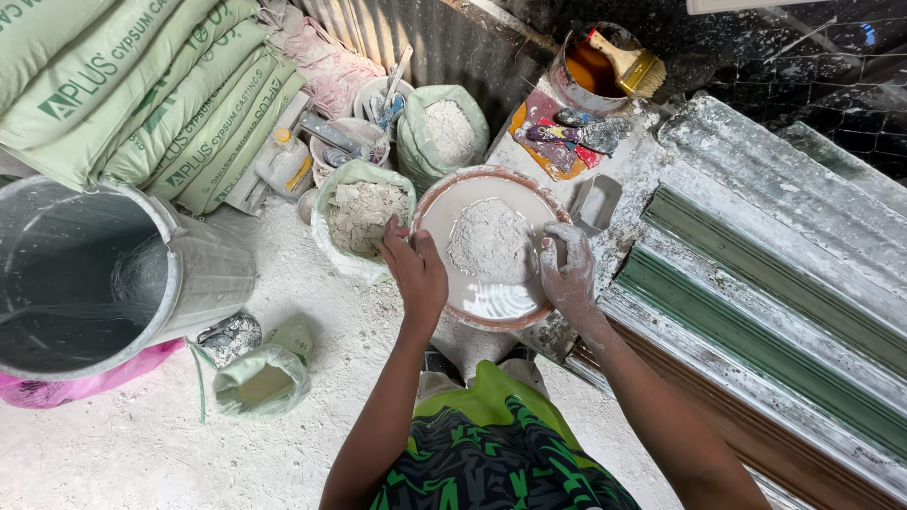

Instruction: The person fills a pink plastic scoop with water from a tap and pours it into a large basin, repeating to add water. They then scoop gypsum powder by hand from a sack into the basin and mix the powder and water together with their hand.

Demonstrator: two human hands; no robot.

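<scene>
Grey bin (85, 274) stands well left of the grips. Open sack of plaster lumps (361, 215) sits just beside the left hand (416, 269), which clasps the bowl (430, 212) rim. Powder mound (488, 241) lies between both grips. Right hand (567, 274), plaster-coated, clasps the opposite rim.

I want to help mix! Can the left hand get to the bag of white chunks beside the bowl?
Probably yes. The left hand rests on the bowl's rim, and the open bag of white chunks sits right beside it with nothing between them.
</scene>
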